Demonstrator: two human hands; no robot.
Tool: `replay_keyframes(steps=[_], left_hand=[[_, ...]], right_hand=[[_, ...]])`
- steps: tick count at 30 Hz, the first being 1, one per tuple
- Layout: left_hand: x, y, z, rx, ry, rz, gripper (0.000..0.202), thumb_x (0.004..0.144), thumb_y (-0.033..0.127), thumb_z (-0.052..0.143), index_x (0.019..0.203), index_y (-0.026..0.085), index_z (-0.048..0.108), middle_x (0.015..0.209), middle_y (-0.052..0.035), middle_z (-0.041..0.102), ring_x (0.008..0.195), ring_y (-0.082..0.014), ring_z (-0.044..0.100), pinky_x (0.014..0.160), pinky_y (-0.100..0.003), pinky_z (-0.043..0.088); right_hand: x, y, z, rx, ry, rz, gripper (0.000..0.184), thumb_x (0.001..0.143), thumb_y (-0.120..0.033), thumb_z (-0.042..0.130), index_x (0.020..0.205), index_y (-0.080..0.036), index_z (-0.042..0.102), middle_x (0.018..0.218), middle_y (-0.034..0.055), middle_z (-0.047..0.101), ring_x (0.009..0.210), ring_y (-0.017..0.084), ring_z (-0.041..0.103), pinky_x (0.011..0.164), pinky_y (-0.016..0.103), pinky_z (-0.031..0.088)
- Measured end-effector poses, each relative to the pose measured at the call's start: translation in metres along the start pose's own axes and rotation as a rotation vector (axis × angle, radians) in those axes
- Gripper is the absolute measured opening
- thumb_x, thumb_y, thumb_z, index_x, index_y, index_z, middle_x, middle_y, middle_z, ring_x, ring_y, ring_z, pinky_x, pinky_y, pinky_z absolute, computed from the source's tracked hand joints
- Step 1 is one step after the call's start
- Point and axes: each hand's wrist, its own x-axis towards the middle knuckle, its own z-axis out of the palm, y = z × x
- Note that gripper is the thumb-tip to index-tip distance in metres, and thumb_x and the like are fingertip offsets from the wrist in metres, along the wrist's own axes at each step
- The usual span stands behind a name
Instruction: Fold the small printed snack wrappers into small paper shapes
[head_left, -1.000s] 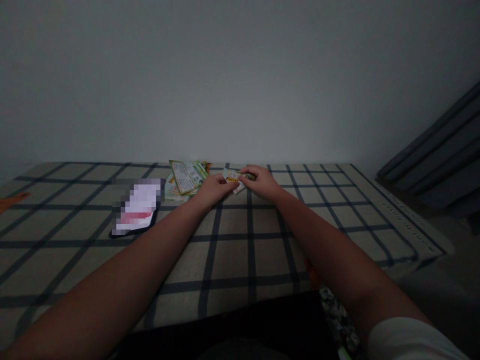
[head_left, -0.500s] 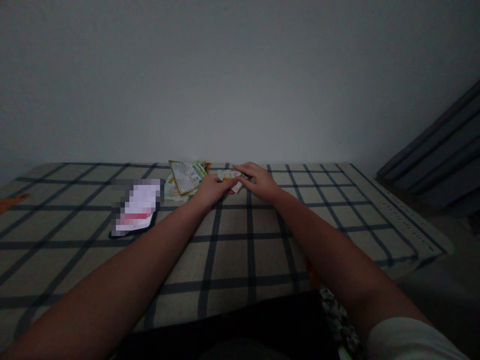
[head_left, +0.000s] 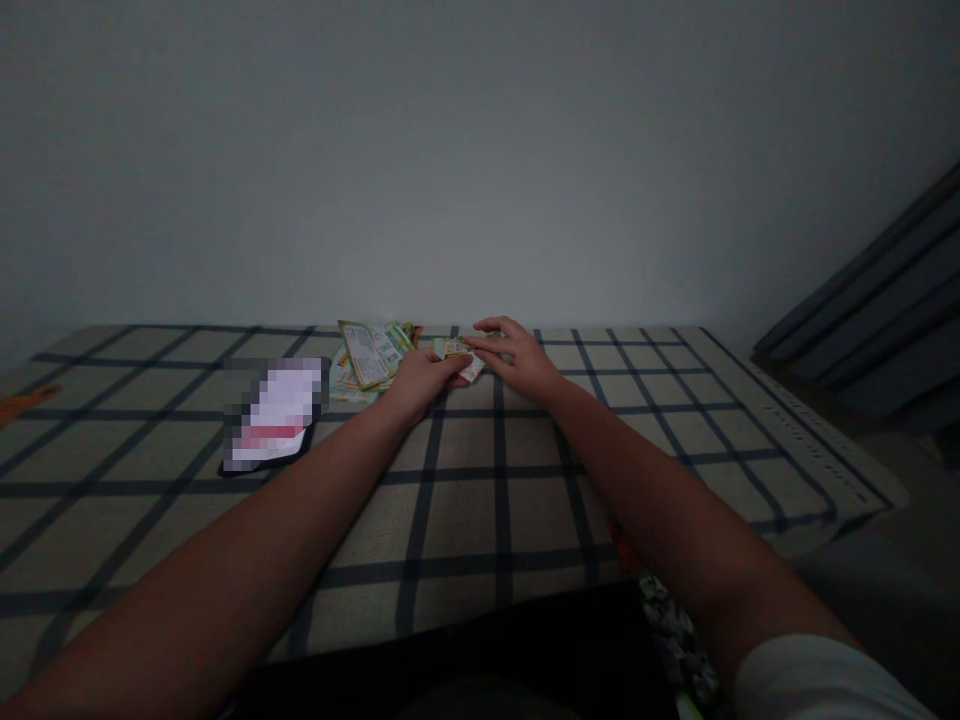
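Thumb down on top, my left hand is closed on a small printed paper packet in white, green and orange. A pale folded part of it sticks out past the thumb. My right hand is at the packet's right side, its fingers stretched out and apart, their tips touching or just over it. Part of the packet is hidden by both hands. Left of my left hand lies a loose pile of green and white printed packets, partly overlapping.
A phone with a blurred screen lies on the checked tablecloth, left of the pile. Behind the table rises a plain wall. A dark curtain hangs at the right, and something orange is at the left edge.
My right hand's fingers have spread apart, the upper one lifting away from the packet. My left hand stays nearly in place, and more of the packet's pale part shows.
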Motion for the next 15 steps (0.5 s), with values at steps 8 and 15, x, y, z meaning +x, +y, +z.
replay_keyframes(steps=[8,15], left_hand=[[-0.003,0.001,0.001,0.028,-0.056,0.009,0.021,0.066,0.033,0.085,0.065,0.015,0.074,0.063,-0.0080,0.071,0.070,-0.0244,0.071,0.063,-0.032,0.058],[-0.005,0.004,0.003,0.033,-0.044,-0.009,0.021,0.065,0.030,0.086,0.061,0.015,0.072,0.060,-0.0074,0.070,0.067,-0.0228,0.069,0.060,-0.031,0.057]], right_hand=[[0.005,-0.008,-0.005,-0.162,0.045,0.011,0.022,0.097,-0.025,0.065,0.112,-0.027,0.080,0.108,0.0085,0.063,0.107,0.025,0.053,0.098,0.044,0.044],[0.006,-0.019,-0.011,-0.289,-0.019,-0.060,0.021,0.100,-0.024,0.059,0.106,-0.022,0.080,0.101,0.0097,0.066,0.098,0.025,0.052,0.088,0.041,0.042]])
